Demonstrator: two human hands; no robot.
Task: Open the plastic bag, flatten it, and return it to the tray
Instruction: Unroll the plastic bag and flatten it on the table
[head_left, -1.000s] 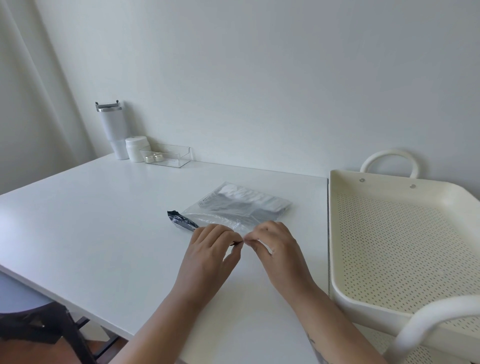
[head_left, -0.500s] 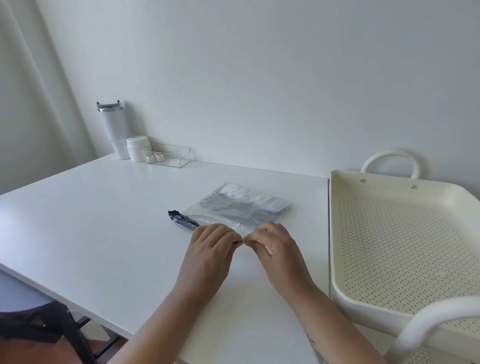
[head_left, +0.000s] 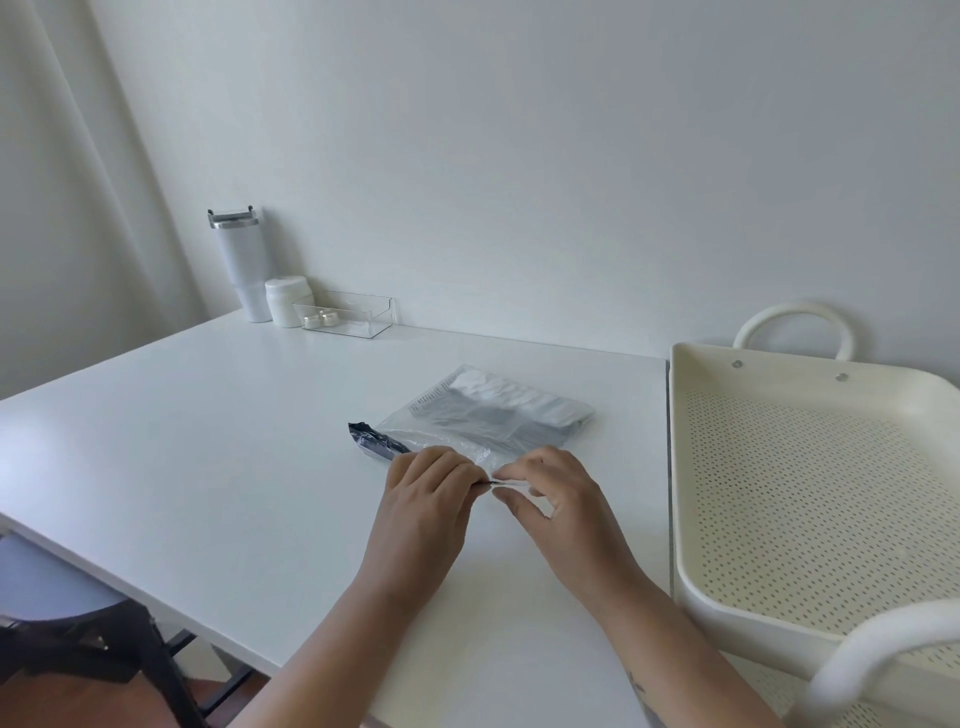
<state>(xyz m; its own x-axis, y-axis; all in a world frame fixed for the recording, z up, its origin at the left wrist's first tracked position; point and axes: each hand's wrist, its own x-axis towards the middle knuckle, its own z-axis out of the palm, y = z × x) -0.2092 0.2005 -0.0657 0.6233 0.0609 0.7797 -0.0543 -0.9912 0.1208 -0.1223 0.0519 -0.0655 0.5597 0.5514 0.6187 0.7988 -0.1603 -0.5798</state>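
Observation:
A folded white and grey plastic bag (head_left: 488, 410) lies on the white table (head_left: 218, 441), with a dark flap sticking out at its left end. My left hand (head_left: 426, 499) and my right hand (head_left: 558, 499) meet at the bag's near edge, each pinching it between thumb and fingers. The hands hide that near edge for the most part. The cream perforated tray (head_left: 810, 499) stands to the right of the table, with nothing in it.
At the far left corner stand a white tumbler (head_left: 240, 265), a small white jar (head_left: 285, 301) and a clear plastic box (head_left: 345, 314). The tray has white loop handles at its far (head_left: 795, 325) and near ends. A dark chair (head_left: 78, 639) sits below left.
The hands have stayed at the bag's near edge. My right fingers have spread a little and a thin strip of the bag's edge shows between the two hands.

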